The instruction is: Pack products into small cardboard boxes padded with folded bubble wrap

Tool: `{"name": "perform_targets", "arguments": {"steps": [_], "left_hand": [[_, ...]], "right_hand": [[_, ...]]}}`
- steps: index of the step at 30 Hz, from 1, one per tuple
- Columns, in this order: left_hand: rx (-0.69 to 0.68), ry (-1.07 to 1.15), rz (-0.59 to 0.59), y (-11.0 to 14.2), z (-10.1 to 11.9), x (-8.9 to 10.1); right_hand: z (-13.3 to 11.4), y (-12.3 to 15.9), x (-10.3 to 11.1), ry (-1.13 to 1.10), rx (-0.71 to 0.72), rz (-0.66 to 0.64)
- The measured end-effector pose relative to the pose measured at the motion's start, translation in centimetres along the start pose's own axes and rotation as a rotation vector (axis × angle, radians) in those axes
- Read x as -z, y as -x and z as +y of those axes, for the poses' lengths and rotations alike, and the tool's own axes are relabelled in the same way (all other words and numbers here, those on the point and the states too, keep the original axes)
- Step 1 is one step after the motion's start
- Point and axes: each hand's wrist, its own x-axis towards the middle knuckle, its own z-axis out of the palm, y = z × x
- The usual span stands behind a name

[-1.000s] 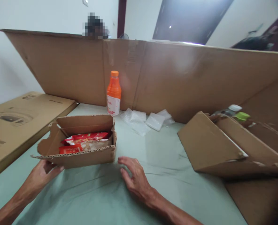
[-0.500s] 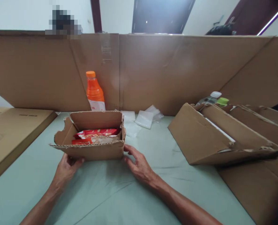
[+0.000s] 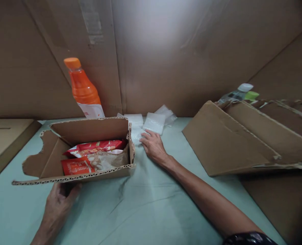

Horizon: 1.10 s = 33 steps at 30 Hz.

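Observation:
An open cardboard box stands at left on the table, holding red snack packets. Around the box's lower front left edge, my left hand is closed, thumb in front and fingers partly hidden beneath it. My right hand lies away from the box, fingers stretched out at the near edge of some flat white plastic pouches. The fingertips reach the pouches, but I cannot tell if they touch. Right behind the box leans an orange bottle with an orange cap.
On the right stands a divided cardboard box with a white-capped clear bottle and a green cap behind its rim. A flat carton lies at left. A tall cardboard wall closes off the back of the pale green table.
The view has tilted down and come closer. My right hand has left the box's right side and reached forward to the white pouches. My left hand stays at the box, which appears slightly turned.

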Motion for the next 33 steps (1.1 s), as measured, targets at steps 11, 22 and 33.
{"name": "perform_targets", "arguments": {"steps": [11,22,33], "left_hand": [[-0.110,0.076,-0.007,0.1,0.8,-0.6],[-0.203,0.253,0.030,0.7,1.1,-0.5],[-0.204,0.358,-0.176,1.9,0.8,-0.4]], "right_hand": [[-2.5,13.5,7.6,-0.359,-0.015,-0.093],[-9.1,8.0,0.8,-0.749,-0.117,0.074],[-9.0,9.5,0.0,-0.694,-0.219,0.246]]}}
